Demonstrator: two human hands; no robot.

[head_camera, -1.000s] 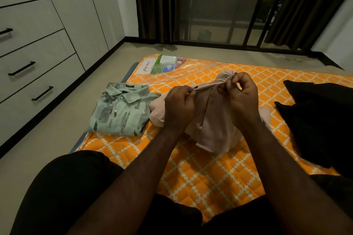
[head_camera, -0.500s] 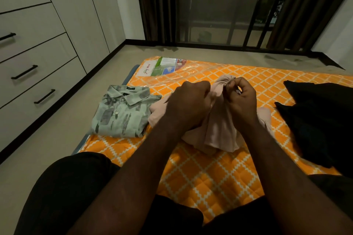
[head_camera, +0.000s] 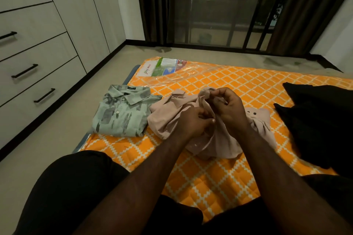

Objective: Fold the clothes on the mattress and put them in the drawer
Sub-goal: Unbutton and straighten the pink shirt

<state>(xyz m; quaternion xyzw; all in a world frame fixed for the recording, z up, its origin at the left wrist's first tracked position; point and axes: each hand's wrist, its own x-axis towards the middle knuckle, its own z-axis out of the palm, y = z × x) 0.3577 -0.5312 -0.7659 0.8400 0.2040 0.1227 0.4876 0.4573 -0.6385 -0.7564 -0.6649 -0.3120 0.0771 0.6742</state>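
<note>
The left hand and right hand meet close together, fingers curled and pinching bunched cloth of the pale pink shirt. That shirt lies crumpled in the middle of the orange quilted mattress, partly lifted at the fingers. Just left of it, touching its edge, a green patterned shirt lies folded flat with its collar up. A black garment is heaped to the right. At the far left the drawers are closed, so their contents cannot be seen.
</note>
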